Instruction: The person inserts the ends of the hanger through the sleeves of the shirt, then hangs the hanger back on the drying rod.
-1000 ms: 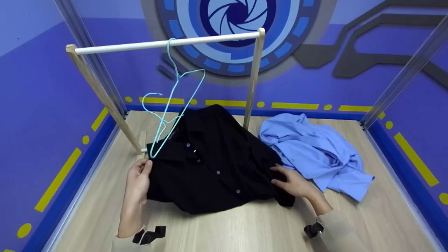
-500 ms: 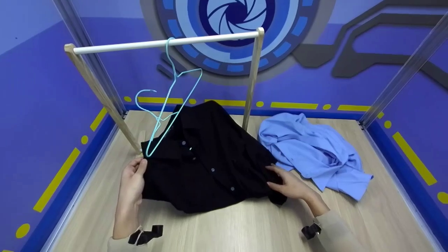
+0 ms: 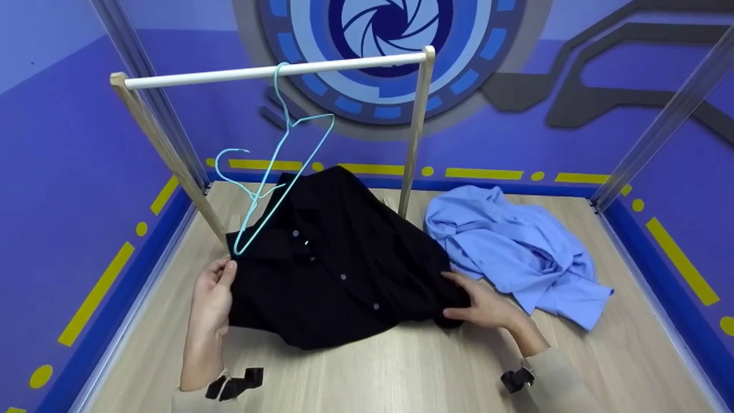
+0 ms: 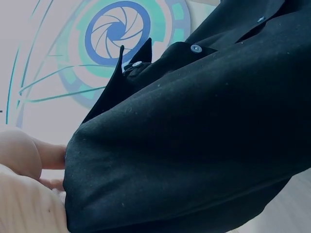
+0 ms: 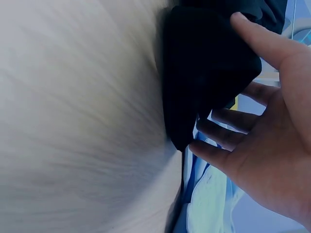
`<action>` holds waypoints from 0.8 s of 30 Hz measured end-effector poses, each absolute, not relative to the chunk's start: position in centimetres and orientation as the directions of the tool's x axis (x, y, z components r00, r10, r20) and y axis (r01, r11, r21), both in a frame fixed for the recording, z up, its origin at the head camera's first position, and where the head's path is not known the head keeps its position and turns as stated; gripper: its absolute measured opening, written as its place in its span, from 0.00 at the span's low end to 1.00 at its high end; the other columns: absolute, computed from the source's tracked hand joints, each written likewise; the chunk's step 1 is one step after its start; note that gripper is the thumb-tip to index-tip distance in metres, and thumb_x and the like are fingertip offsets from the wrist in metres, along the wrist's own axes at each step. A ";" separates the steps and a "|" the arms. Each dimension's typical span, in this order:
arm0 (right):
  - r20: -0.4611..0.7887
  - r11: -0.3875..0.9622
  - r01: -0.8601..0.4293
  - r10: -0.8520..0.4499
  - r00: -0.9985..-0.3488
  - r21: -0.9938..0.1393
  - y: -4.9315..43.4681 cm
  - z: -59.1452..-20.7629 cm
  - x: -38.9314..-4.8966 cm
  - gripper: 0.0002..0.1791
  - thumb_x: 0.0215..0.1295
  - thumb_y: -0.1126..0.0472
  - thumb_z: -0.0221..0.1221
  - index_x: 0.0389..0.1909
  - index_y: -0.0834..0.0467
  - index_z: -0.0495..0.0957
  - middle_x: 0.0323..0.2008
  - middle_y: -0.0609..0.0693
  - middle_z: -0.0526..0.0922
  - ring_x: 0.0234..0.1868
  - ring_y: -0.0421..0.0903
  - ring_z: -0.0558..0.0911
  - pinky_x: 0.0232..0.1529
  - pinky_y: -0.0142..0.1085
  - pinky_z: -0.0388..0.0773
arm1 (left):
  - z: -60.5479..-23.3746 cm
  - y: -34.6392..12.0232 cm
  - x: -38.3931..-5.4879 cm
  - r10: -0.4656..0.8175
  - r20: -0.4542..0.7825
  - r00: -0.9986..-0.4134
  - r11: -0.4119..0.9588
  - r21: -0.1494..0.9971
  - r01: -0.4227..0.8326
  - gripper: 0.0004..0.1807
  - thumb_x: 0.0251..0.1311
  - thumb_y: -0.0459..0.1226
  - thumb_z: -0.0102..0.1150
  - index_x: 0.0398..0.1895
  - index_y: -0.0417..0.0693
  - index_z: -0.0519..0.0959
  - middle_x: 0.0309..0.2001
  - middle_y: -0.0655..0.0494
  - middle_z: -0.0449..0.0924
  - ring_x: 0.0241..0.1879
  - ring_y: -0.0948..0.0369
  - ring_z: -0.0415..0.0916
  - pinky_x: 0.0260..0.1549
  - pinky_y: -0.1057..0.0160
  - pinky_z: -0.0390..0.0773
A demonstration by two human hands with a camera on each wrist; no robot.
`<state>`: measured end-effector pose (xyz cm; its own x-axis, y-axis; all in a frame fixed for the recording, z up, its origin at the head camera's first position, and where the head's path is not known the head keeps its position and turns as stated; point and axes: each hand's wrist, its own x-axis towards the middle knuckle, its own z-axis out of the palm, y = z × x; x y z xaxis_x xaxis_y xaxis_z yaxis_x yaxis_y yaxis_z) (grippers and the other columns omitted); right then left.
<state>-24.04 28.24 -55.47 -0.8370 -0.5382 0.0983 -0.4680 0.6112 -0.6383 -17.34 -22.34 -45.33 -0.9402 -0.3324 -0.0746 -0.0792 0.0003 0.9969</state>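
Note:
A black button-up shirt (image 3: 344, 241) spreads over the table in the middle of the head view. My left hand (image 3: 212, 292) pinches its left edge between thumb and fingers, just below the hanging hanger's lower corner. A second light-blue hanger (image 3: 232, 175) shows its hook and one arm at the shirt's collar; the rest of it is hidden. At the shirt's right side, my right hand (image 3: 481, 301) touches the cloth. In the right wrist view its thumb (image 5: 257, 36) lies on the black fabric, and the other fingers (image 5: 218, 133) extend straight and spread beside and behind it.
Over the shirt stands a wooden garment rack (image 3: 420, 120) with a white rail (image 3: 355, 62). One light-blue hanger (image 3: 312, 155) hangs from this rail and overlaps the shirt in the head view. A crumpled blue shirt (image 3: 516, 246) lies at the right. Purple walls enclose the table (image 3: 367, 373).
My left hand has shifted a little to the left, and the black shirt and the second hanger's hook have moved left too. The shirt's lower right corner has drawn up toward my right hand.

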 end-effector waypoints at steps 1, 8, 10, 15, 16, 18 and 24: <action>0.094 0.613 -0.466 -0.539 -0.837 -0.638 28.2 -55.5 -24.0 0.45 0.63 0.46 0.71 0.73 0.65 0.66 0.70 0.67 0.68 0.71 0.64 0.65 0.69 0.59 0.61 | -45.4 -22.4 -17.4 -0.329 -0.078 -0.941 -0.004 0.997 -0.081 0.21 0.82 0.36 0.41 0.65 0.24 0.63 0.43 0.51 0.71 0.36 0.66 0.73 0.37 0.70 0.75; 0.056 0.600 -0.442 -0.550 -0.833 -0.667 27.8 -55.3 -23.7 0.46 0.64 0.43 0.70 0.75 0.62 0.64 0.72 0.66 0.65 0.73 0.63 0.64 0.70 0.59 0.59 | -45.4 -22.6 -17.4 -0.334 -0.076 -0.940 -0.060 0.996 -0.059 0.18 0.81 0.35 0.41 0.61 0.26 0.64 0.38 0.54 0.73 0.34 0.67 0.75 0.35 0.70 0.77; 0.042 0.592 -0.433 -0.558 -0.829 -0.680 27.6 -55.2 -23.5 0.47 0.64 0.42 0.70 0.77 0.60 0.63 0.74 0.66 0.63 0.74 0.63 0.61 0.71 0.59 0.57 | -45.2 -22.6 -17.4 -0.337 -0.067 -0.939 -0.056 0.997 -0.051 0.17 0.82 0.36 0.41 0.59 0.27 0.66 0.37 0.55 0.73 0.33 0.66 0.75 0.34 0.69 0.77; 0.037 0.558 -0.441 -0.591 -0.806 -0.703 27.3 -55.3 -23.5 0.46 0.66 0.43 0.68 0.79 0.56 0.61 0.76 0.66 0.57 0.76 0.62 0.57 0.71 0.59 0.58 | -44.7 -22.6 -17.4 -0.345 -0.055 -0.937 -0.048 0.998 -0.041 0.16 0.81 0.36 0.41 0.59 0.28 0.65 0.39 0.55 0.72 0.35 0.66 0.73 0.35 0.70 0.75; 0.039 0.551 -0.445 -0.597 -0.802 -0.706 27.3 -55.4 -23.5 0.46 0.66 0.43 0.68 0.79 0.55 0.60 0.77 0.65 0.57 0.76 0.61 0.57 0.70 0.59 0.60 | -44.6 -22.6 -17.4 -0.345 -0.054 -0.937 -0.046 0.998 -0.041 0.16 0.81 0.36 0.41 0.59 0.28 0.65 0.39 0.55 0.71 0.35 0.66 0.73 0.35 0.70 0.75; 0.046 0.542 -0.453 -0.605 -0.795 -0.707 27.3 -55.4 -23.6 0.45 0.67 0.44 0.68 0.79 0.54 0.60 0.77 0.64 0.57 0.76 0.60 0.57 0.69 0.58 0.61 | -44.4 -22.6 -17.3 -0.347 -0.053 -0.936 -0.042 0.998 -0.041 0.16 0.81 0.36 0.41 0.59 0.28 0.65 0.39 0.55 0.71 0.35 0.66 0.72 0.36 0.70 0.74; 0.075 0.526 -0.474 -0.610 -0.789 -0.707 27.3 -55.3 -23.6 0.43 0.68 0.50 0.68 0.80 0.54 0.59 0.77 0.64 0.57 0.76 0.67 0.55 0.71 0.62 0.54 | -44.0 -22.7 -17.2 -0.361 -0.036 -0.932 -0.034 0.999 -0.025 0.17 0.81 0.35 0.41 0.59 0.27 0.65 0.40 0.54 0.72 0.37 0.66 0.73 0.37 0.70 0.75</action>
